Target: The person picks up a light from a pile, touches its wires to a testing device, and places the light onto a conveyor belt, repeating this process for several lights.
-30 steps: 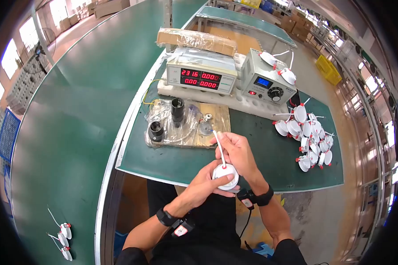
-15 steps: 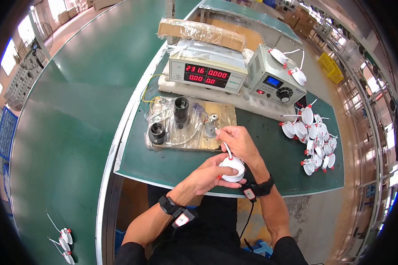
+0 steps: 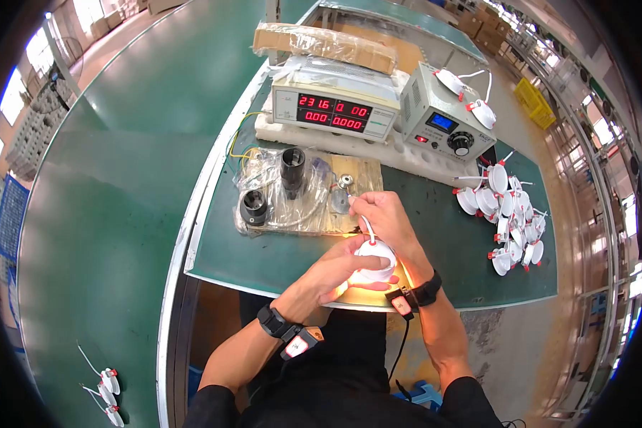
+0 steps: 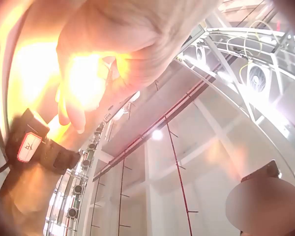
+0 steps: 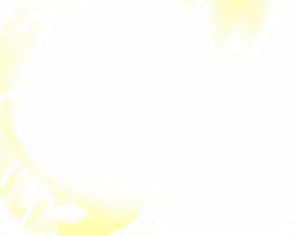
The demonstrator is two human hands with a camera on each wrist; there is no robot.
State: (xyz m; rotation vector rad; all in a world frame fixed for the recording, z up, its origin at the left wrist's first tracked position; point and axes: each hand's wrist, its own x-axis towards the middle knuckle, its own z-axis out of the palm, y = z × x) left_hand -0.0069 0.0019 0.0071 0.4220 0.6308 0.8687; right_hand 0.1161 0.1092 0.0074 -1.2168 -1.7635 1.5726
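Note:
My left hand [image 3: 341, 267] grips a round white LED downlight [image 3: 375, 251], thumb across its back. The lamp is lit: yellow light spills from its underside onto the fingers and table edge, and a white glare beside the hand fills part of the left wrist view. From a red grommet on the lamp rises a short white cable [image 3: 368, 228]. My right hand [image 3: 385, 220] pinches the cable's upper end close to the metal contact [image 3: 345, 181] on a wooden board [image 3: 367, 170]; the wire tip is hidden by the fingers. The right wrist view is washed out by light.
Two black sockets, one a tall cylinder [image 3: 292, 165] and one short [image 3: 254, 205], stand on the plastic-wrapped board. Behind are a power meter [image 3: 374, 118] with red digits and a grey regulator box [image 3: 414, 107]. Several white downlights [image 3: 506, 207] lie heaped at right, others [image 3: 109, 385] at lower left.
The lamp has gone from dark to lit. Both hands have shifted right with it, and the right hand has brought the cable end to the board's metal contact. The meter's digits flicker.

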